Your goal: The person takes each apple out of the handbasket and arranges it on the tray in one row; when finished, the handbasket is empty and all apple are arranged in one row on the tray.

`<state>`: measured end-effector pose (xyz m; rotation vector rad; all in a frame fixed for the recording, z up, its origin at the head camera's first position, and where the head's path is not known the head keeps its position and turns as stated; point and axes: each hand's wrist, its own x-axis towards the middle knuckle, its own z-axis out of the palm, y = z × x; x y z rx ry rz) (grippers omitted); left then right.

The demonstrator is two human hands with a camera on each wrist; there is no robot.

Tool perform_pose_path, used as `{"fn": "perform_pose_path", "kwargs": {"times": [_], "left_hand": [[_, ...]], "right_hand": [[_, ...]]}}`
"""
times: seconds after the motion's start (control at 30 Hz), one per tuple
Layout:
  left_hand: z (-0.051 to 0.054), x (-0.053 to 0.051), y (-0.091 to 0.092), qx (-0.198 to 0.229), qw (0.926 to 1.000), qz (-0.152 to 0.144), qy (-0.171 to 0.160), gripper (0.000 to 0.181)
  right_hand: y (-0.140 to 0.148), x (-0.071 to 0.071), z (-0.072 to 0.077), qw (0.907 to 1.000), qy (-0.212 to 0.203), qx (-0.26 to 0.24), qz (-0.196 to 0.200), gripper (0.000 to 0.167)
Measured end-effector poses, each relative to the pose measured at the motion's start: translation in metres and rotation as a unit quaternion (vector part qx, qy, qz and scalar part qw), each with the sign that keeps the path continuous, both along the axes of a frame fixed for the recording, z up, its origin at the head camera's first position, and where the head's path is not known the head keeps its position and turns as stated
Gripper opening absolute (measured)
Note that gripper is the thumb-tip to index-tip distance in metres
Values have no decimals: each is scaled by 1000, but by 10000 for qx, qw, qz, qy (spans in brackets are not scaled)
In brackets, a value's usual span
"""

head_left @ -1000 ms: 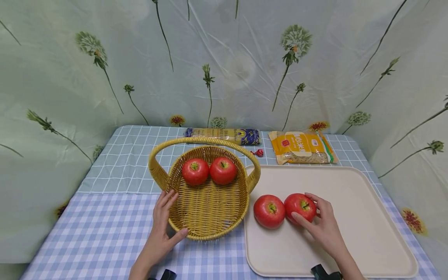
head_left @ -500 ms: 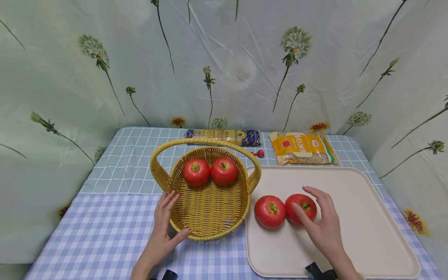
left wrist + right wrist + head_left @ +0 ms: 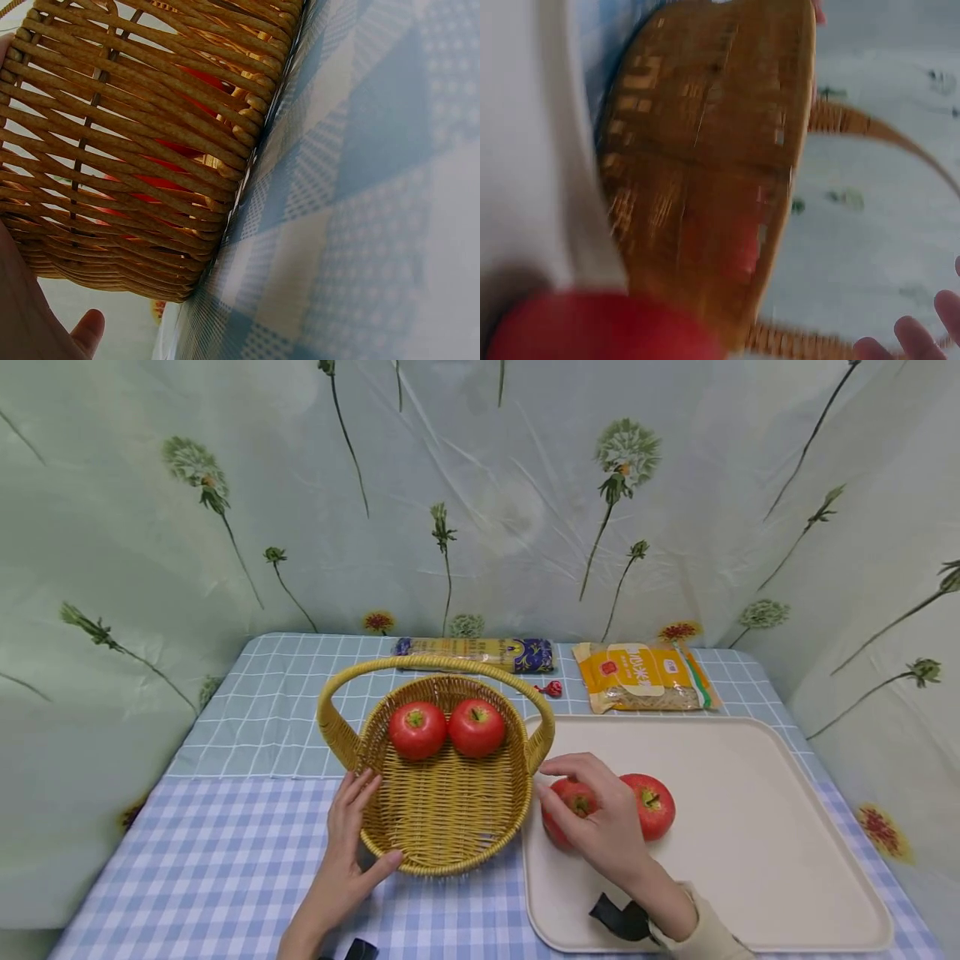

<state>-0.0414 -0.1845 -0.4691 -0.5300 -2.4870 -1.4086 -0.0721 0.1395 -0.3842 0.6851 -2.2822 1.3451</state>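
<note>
A yellow wicker basket (image 3: 442, 827) with a tall hoop handle stands in the middle of the table. Two red apples (image 3: 417, 730) lie side by side at its far side. My left hand (image 3: 348, 852) rests its spread fingers on the basket's left rim, thumb near the front rim. On the beige tray (image 3: 765, 827), my right hand (image 3: 603, 814) hovers over the left apple (image 3: 558, 827), fingers bent but apart from it and partly hiding it. Another apple (image 3: 654, 808) sits just right of that hand. In the right wrist view, the fingertips (image 3: 919, 337) appear apart from the red apple (image 3: 600, 330).
Behind the basket lies a long blue-and-yellow packet (image 3: 480, 652). A red wrapped candy (image 3: 552, 689) is near the tray's far left corner. An orange food bag (image 3: 645, 678) lies behind the tray. Checked cloths (image 3: 225, 852) cover the table, and a floral curtain (image 3: 510, 527) hangs behind.
My right hand has let go of the right apple on the tray, lifted, and moved left over the other apple. The left hand has stayed at the basket; the apples have not moved.
</note>
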Motion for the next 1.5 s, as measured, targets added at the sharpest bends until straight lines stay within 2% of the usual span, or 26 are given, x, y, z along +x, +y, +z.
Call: {"fn": "perform_pose_path", "kwargs": {"times": [0.13, 0.3, 0.43, 0.63, 0.77, 0.97, 1.27, 1.5], "left_hand": [[0, 1, -1, -9, 10000, 14, -4, 89], [-2, 1, -1, 11, 10000, -3, -8, 89], [-1, 1, -1, -15, 10000, 11, -30, 89], [-2, 0, -1, 2, 10000, -36, -28, 89], [-2, 0, -1, 15, 10000, -32, -25, 89], [-2, 0, -1, 17, 10000, -45, -35, 88], [-1, 0, -1, 10, 10000, -56, 3, 88], [-1, 1, -1, -21, 10000, -26, -19, 88]], "right_hand": [[-23, -6, 2, 9979, -13, -76, 641, 23], [-45, -18, 8, 9933, 105, -66, 1149, 22], [-60, -29, 16, 9899, 90, 205, 1403, 26], [-81, -43, 26, 9826, -420, 1249, 1308, 36], [-92, -52, 32, 9697, -795, 1977, 1197, 43], [-105, -68, 36, 9488, -1001, 2785, 1103, 53], [-125, -96, 34, 9174, -1186, 3654, 1034, 58], [-131, -110, 26, 9036, -1297, 3984, 899, 59]]}}
